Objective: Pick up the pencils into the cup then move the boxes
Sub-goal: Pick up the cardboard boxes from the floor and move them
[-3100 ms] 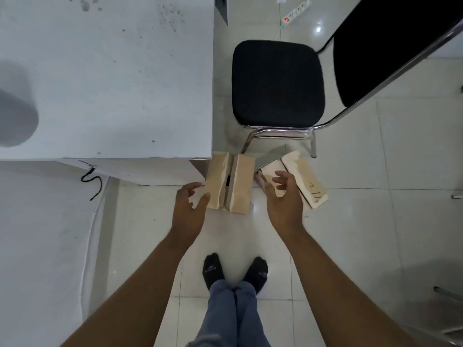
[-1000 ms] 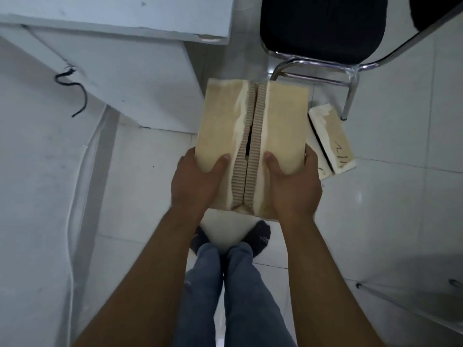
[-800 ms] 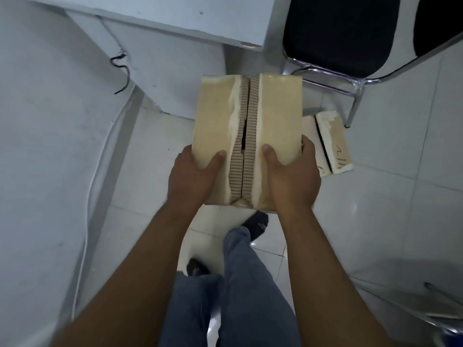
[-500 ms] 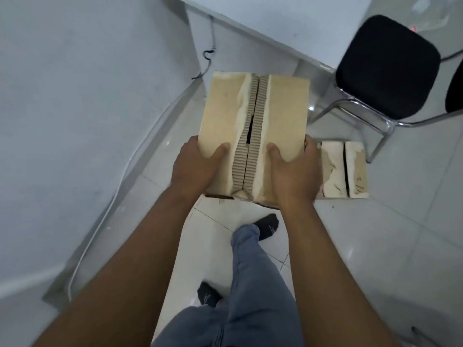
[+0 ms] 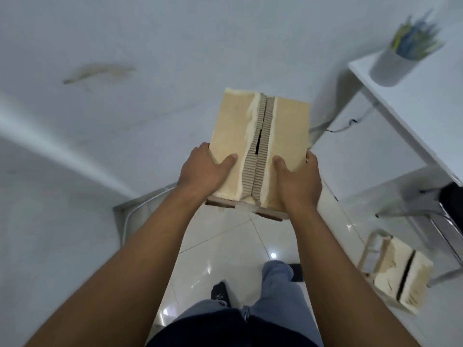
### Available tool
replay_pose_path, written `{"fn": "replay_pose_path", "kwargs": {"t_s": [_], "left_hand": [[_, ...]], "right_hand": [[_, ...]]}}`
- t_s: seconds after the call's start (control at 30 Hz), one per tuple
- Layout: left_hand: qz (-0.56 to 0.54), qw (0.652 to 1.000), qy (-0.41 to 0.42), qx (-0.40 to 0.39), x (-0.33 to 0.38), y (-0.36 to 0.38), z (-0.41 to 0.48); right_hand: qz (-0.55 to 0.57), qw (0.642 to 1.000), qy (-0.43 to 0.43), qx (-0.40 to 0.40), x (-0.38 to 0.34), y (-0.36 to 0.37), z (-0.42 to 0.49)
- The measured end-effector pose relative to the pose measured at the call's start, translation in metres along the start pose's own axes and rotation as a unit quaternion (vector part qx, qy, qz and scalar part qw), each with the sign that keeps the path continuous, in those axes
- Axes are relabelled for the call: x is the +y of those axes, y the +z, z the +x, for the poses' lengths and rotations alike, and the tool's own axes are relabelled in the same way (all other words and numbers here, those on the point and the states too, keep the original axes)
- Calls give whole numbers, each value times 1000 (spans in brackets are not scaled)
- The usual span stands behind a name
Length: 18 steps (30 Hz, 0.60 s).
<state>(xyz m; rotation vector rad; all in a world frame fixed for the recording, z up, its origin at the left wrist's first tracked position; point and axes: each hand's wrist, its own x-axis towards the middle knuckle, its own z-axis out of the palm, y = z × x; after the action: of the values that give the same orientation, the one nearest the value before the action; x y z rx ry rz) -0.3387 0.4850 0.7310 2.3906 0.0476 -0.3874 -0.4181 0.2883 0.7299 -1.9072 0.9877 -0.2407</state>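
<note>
I carry a tan cardboard box [image 5: 233,131] with a torn corrugated seam down its top, lifted in front of me in the head view. My left hand [image 5: 203,171] grips its near left side, thumb on top. My right hand [image 5: 298,181] grips its near right side the same way. A second cardboard box [image 5: 398,274] lies on the floor at the lower right. At the top right a white cup [image 5: 390,66] full of blue and yellow pencils [image 5: 413,41] stands on the white table [image 5: 426,96].
White walls [image 5: 100,108] fill the left and the top of the view. Chrome chair legs [image 5: 448,236] and a black seat edge [image 5: 453,199] stand at the right by the floor box. My legs and socked feet are on the glossy tile floor [image 5: 225,246].
I have turned left with the box held up. The table and the chair have swung to the right, the cup of pencils has come into view, and the second box now lies at the lower right.
</note>
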Motion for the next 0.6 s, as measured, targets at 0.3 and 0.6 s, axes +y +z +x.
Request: {"fn": "replay_pose_path", "kwargs": {"t_s": [0.3, 0.6], "left_hand": [[-14, 981, -152, 117, -118, -93, -50], [-107, 947, -247, 173, -176, -91, -67]], "right_hand": [[-27, 986, -60, -152, -52, 96, -94], [-43, 964, -30, -261, -51, 163, -101]]}}
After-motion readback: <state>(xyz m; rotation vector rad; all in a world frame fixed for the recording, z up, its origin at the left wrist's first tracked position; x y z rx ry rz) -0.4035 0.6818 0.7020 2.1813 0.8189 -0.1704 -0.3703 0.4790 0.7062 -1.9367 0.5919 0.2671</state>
